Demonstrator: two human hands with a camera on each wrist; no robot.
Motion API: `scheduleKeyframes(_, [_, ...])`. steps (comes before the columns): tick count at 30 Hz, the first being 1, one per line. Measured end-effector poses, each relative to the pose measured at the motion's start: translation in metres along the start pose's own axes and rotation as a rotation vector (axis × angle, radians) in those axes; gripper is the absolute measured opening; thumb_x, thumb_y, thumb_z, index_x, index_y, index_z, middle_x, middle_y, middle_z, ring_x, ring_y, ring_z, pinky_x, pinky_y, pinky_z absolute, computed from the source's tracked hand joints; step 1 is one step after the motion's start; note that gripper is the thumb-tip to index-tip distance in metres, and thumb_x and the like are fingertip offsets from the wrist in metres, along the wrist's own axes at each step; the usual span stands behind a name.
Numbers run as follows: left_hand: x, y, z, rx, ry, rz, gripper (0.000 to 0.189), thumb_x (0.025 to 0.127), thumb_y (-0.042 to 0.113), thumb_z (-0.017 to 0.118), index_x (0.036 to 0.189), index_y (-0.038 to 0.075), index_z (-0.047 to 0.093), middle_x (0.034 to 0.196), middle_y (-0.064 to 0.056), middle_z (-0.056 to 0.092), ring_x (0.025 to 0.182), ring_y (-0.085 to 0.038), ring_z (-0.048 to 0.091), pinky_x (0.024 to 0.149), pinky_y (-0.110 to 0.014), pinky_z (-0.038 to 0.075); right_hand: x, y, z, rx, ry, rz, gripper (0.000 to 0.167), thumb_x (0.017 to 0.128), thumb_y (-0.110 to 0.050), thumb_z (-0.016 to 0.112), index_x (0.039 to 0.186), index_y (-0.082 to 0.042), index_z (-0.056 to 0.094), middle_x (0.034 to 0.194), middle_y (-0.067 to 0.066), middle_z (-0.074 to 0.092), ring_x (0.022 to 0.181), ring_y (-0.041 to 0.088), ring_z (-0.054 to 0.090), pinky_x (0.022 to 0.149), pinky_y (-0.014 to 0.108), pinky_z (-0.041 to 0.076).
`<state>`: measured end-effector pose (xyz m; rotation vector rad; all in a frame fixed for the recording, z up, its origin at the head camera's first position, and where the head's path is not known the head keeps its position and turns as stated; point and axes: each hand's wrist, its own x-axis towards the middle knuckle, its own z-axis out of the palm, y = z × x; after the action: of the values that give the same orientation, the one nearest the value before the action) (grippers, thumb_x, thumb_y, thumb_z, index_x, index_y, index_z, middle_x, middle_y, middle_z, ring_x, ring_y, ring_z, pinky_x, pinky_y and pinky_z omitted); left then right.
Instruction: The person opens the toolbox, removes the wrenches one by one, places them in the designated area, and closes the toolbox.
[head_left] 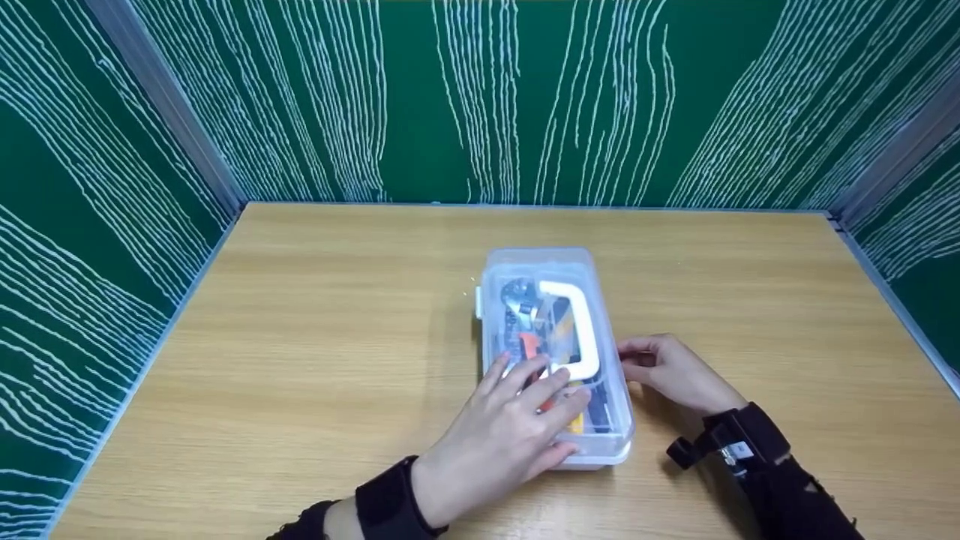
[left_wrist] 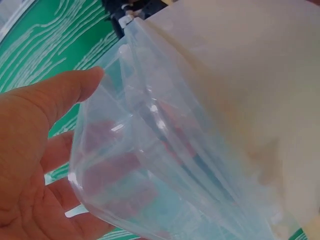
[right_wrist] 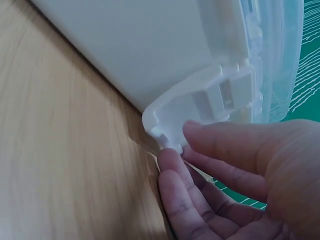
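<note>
A clear plastic box (head_left: 540, 256) with a white carry handle (head_left: 581, 330) lies on the wooden table (head_left: 315, 337); tools with orange and yellow parts show through its lid. My left hand (head_left: 540, 405) rests flat on the near part of the lid, fingers straight. In the left wrist view the left hand (left_wrist: 60, 150) lies against the clear lid (left_wrist: 165, 165). My right hand (head_left: 637, 364) is at the box's right side. There the right hand (right_wrist: 177, 145) pinches the white latch (right_wrist: 200, 107) between thumb and fingertips.
Green panels with white lines (head_left: 525, 97) wall the table on the left, back and right. Bare wood (right_wrist: 60, 150) surrounds the box on all sides. Black straps sit on both wrists.
</note>
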<state>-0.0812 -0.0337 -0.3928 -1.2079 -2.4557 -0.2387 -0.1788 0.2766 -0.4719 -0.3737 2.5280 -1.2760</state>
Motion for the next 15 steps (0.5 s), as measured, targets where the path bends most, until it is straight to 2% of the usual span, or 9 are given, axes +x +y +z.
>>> scheduleKeyframes(6, [0.001, 0.000, 0.000, -0.015, -0.014, 0.005, 0.048, 0.102, 0.048, 0.072, 0.143, 0.023, 0.068, 0.144, -0.001, 0.069, 0.140, -0.028, 0.060, 0.115, -0.060, 0.053, -0.002, -0.003, -0.001, -0.007, -0.006, -0.002, 0.034, 0.101, -0.017, 0.074, 0.130, 0.002, 0.073, 0.123, 0.018, 0.078, 0.105, 0.016, 0.073, 0.090, 0.016, 0.057])
scheduleKeyframes(10, [0.001, -0.005, -0.002, -0.075, -0.013, 0.010, 0.050, 0.101, 0.048, 0.072, 0.144, 0.021, 0.067, 0.145, -0.003, 0.069, 0.140, -0.029, 0.061, 0.114, -0.060, 0.053, -0.003, -0.009, -0.005, 0.020, -0.008, 0.027, 0.038, 0.101, -0.021, 0.075, 0.133, -0.001, 0.071, 0.127, 0.017, 0.077, 0.109, 0.018, 0.074, 0.092, 0.016, 0.056])
scheduleKeyframes(13, [0.002, -0.013, -0.005, -0.170, 0.036, 0.010, 0.052, 0.099, 0.048, 0.076, 0.141, 0.017, 0.069, 0.142, -0.008, 0.071, 0.136, -0.027, 0.065, 0.116, -0.051, 0.054, -0.006, -0.016, -0.009, 0.059, 0.001, 0.049, 0.042, 0.101, -0.023, 0.076, 0.136, -0.002, 0.070, 0.130, 0.016, 0.076, 0.112, 0.019, 0.075, 0.094, 0.018, 0.057])
scheduleKeyframes(15, [0.003, -0.022, -0.008, -0.249, 0.083, -0.011, 0.053, 0.097, 0.044, 0.079, 0.140, 0.015, 0.069, 0.138, -0.010, 0.072, 0.132, -0.025, 0.066, 0.115, -0.043, 0.055, -0.008, -0.020, -0.012, 0.077, 0.005, 0.054, 0.044, 0.101, -0.026, 0.076, 0.138, -0.003, 0.069, 0.133, 0.016, 0.075, 0.115, 0.020, 0.074, 0.096, 0.017, 0.057])
